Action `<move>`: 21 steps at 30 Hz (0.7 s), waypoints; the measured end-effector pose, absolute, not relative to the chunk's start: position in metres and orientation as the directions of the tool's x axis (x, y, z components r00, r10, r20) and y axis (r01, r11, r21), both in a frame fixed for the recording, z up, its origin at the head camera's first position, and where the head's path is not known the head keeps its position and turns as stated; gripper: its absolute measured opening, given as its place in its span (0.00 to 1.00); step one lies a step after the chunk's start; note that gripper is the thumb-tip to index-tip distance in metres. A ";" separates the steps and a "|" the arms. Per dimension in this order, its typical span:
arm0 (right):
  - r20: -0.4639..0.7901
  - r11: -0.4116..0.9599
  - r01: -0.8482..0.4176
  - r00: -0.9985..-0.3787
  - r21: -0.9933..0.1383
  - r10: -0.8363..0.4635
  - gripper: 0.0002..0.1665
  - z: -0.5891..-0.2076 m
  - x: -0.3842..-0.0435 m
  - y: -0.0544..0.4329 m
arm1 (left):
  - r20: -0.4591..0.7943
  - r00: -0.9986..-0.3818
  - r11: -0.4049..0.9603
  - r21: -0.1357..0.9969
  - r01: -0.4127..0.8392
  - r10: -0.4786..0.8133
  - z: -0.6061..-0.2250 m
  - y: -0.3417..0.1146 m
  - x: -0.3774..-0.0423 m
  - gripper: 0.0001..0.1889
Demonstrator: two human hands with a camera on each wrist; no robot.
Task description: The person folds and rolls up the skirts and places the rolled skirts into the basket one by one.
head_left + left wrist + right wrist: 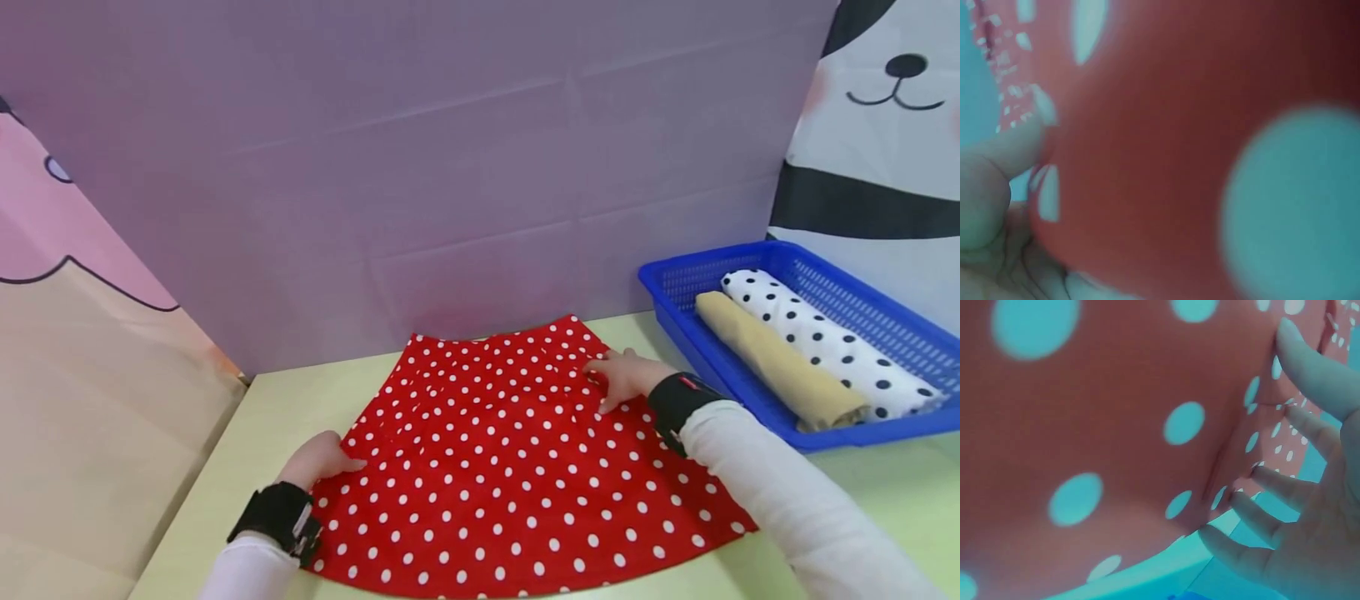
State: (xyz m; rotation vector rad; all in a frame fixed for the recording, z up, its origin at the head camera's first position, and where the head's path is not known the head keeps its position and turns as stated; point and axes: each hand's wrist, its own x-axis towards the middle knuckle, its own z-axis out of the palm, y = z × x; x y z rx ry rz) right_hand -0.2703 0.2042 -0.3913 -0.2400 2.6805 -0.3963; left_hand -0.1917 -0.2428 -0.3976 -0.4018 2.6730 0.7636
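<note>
A red skirt (480, 450) with white polka dots lies spread out, its narrow waist toward the wall and its flared hem toward me. At its left edge, my left hand (322, 461) holds the cloth. In the left wrist view, the thumb (1013, 150) overlaps the skirt's side and the other fingers go under the fabric, partly hidden by it. My right hand (624, 379) rests on the upper right side, with fingers (1316, 369) spread and fingertips at the cloth along that edge.
On the right stands a blue plastic basket (720, 392) holding a rolled beige cloth (780, 358) and a rolled white cloth with black dots (825, 337). A purple-grey wall covering (450, 167) rises right behind the skirt's waist. The pale yellow tabletop (300, 400) shows around it.
</note>
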 end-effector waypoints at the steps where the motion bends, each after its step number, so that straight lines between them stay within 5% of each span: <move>1: -0.382 0.945 -0.108 -0.896 -0.310 -0.228 0.42 -0.391 -0.271 0.203 | -0.368 -0.916 0.813 0.479 -0.332 -0.157 -0.396 -0.243 -0.191 0.23; 6: -0.340 0.924 -0.156 -0.898 -0.349 -0.280 0.35 -0.380 -0.275 0.180 | -0.238 -0.971 0.761 0.623 -0.178 -0.032 -0.384 -0.234 -0.195 0.15; 10: -0.276 0.837 -0.209 -0.880 -0.506 -0.386 0.35 -0.368 -0.273 0.140 | -0.130 -0.990 0.690 0.722 -0.051 0.063 -0.366 -0.207 -0.198 0.16; 16: -0.206 0.569 -0.214 -0.786 -0.794 -0.583 0.36 -0.354 -0.274 0.083 | -0.066 -0.976 0.583 0.809 0.070 0.208 -0.351 -0.157 -0.199 0.20; 21: -0.188 0.526 -0.219 -0.768 -0.822 -0.612 0.31 -0.353 -0.276 0.058 | -0.011 -0.938 0.569 0.797 0.201 0.347 -0.349 -0.124 -0.193 0.11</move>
